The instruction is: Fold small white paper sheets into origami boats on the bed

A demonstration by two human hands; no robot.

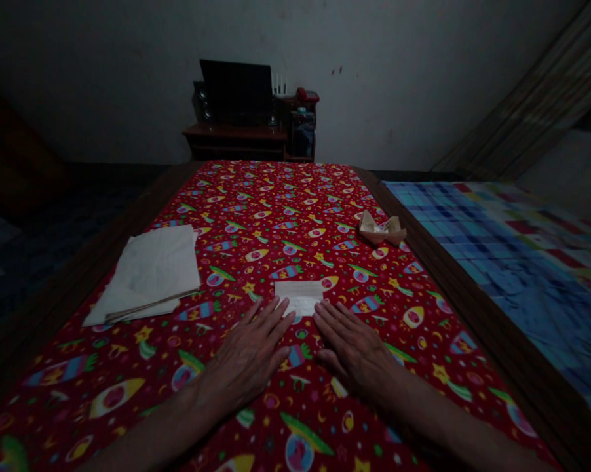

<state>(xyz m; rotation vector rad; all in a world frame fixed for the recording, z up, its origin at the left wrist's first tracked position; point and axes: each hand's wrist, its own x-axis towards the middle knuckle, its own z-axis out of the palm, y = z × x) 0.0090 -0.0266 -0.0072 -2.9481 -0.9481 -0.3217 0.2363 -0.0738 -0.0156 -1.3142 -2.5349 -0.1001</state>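
A small folded piece of white paper (300, 300) lies flat on the red patterned cloth in front of me. My left hand (253, 351) rests palm down, its fingertips at the paper's left edge. On the other side, my right hand (354, 351) lies flat too, with its fingertips touching the right edge. Both hands have their fingers stretched out and grip nothing. Farther right stands a folded brown paper shape (381, 229) with raised points. A stack of white paper sheets (155, 272) lies to the left of my hands.
The red cloth (285, 190) with rockets covers the long surface, which has dark brown edges. Beyond it, a monitor (236, 90) stands on a wooden desk (236, 134) by the wall. On the right is a bed with a blue checked cover (453, 229).
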